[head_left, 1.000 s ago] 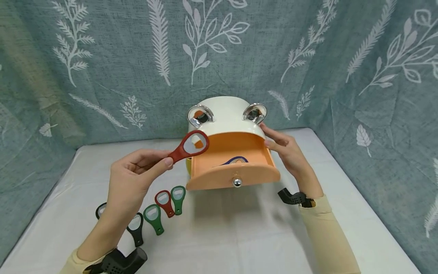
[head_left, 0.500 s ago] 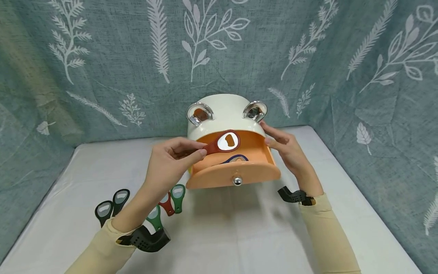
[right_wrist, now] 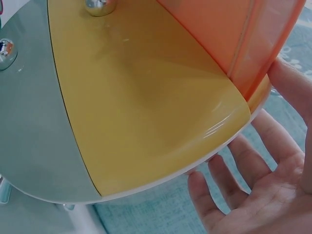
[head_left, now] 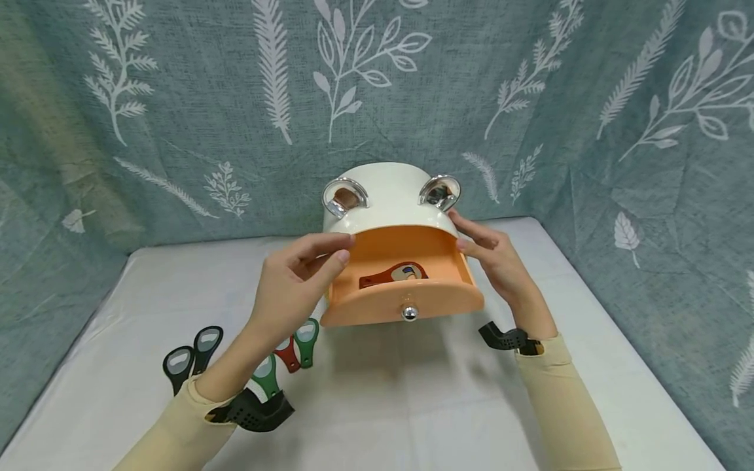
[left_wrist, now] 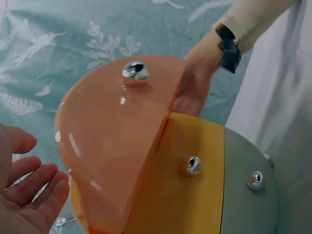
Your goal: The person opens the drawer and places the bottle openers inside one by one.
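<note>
A red-rimmed bottle opener lies in the pulled-out orange drawer of a small white-topped cabinet with two chrome eye-like rings. A bit of blue shows through its opening. At the drawer's left side hovers my left hand, its thumb and fingers apart and holding nothing. My right hand rests against the cabinet's right side with its fingers extended. Below the orange drawer, the left wrist view shows a yellow drawer and a grey-green one, both closed.
On the white cloth at the left lie black openers, green openers and a red opener, partly behind my left forearm. A patterned green-blue curtain hangs behind the cabinet and along both sides.
My left hand carried the red bottle opener rightward over the drawer and let go of it. The opener now lies inside, over the blue one. My right hand has stayed in place.
</note>
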A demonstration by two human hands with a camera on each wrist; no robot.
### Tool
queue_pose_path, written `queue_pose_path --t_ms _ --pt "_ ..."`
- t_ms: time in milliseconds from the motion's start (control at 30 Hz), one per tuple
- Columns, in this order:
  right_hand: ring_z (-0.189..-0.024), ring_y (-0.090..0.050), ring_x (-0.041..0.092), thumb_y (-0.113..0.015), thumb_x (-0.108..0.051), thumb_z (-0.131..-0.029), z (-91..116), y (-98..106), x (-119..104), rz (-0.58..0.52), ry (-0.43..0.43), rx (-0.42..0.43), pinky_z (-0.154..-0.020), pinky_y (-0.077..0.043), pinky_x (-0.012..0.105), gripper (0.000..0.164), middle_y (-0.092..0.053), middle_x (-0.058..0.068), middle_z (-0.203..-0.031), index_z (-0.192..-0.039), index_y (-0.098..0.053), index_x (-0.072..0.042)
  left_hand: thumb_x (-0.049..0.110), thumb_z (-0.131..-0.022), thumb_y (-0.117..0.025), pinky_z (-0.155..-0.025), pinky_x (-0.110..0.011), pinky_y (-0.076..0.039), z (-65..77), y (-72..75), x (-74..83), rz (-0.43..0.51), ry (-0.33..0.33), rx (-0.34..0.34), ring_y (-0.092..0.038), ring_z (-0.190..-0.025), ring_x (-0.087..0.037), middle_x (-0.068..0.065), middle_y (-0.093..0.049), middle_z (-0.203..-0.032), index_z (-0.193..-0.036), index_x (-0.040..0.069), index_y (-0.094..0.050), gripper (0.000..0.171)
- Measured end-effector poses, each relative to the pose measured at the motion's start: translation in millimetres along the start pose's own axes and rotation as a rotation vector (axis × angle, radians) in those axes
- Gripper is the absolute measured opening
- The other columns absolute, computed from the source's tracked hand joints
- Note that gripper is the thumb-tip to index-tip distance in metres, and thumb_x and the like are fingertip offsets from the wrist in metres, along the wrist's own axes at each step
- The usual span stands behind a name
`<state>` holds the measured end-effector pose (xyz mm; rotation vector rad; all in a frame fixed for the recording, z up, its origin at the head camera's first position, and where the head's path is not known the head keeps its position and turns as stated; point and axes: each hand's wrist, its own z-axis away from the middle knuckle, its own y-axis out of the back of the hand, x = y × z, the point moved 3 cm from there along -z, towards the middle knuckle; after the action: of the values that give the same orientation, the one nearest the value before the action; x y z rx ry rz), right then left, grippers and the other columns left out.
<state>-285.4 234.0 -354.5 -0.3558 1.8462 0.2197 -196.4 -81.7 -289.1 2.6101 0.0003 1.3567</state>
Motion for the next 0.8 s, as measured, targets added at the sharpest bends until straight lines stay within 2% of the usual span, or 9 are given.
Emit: queue_pose_path --t_ms 167,300,467,800 --pt "-0.144 -0.026 0.019 -0.066 -0.010 -0.096 1.3 -0.5 0.5 0.005 0.005 -0.001 -0.116 -0.013 0.047 0.051 -0.040 0.004 -0.152 -0.144 -0.050 -0.009 0.000 -0.095 -0.064 -0.089 -0.031 -0.052 12.9 21.7 3.1 -0.026 -0.029 0.106 -0.066 -0.102 -0.025 -0.012 -0.069 -0.109 -0.113 0.000 -0.071 0.019" --pt "-0.144 -0.026 0.019 -0.065 -0.010 -0.096 2.3 -0.3 0.4 0.014 0.012 -0.003 -0.117 -0.013 0.047 0.051 -0.040 0.004 -0.152 -0.144 -0.050 -0.009 -0.003 -0.093 -0.065 -0.089 -0.028 -0.051 28.2 41.2 0.2 -0.073 -0.012 0.129 -0.066 -0.101 -0.022 -0.014 -0.069 -0.108 -0.113 -0.002 -0.070 0.020" --pt "-0.144 -0.025 0.019 -0.065 -0.011 -0.096 3.1 0.2 0.7 0.020 0.018 -0.010 -0.116 -0.013 0.047 0.051 -0.040 0.004 -0.153 -0.145 -0.049 -0.009 -0.001 -0.092 -0.068 -0.086 -0.024 -0.052 49.6 64.7 -9.6 -0.149 0.079 0.133 -0.067 -0.100 -0.017 -0.011 -0.070 -0.107 -0.113 -0.003 -0.070 0.021" --pt "-0.143 -0.027 0.019 -0.066 -0.010 -0.096 3.3 -1.1 1.4 0.008 0.021 -0.001 -0.117 -0.013 0.047 0.050 -0.041 0.004 -0.152 -0.143 -0.050 -0.009 0.007 -0.092 -0.071 -0.084 -0.020 -0.051 92.6 108.1 -39.8 -0.143 0.307 0.215 -0.066 -0.100 -0.015 -0.008 -0.071 -0.109 -0.117 -0.005 -0.067 0.028"
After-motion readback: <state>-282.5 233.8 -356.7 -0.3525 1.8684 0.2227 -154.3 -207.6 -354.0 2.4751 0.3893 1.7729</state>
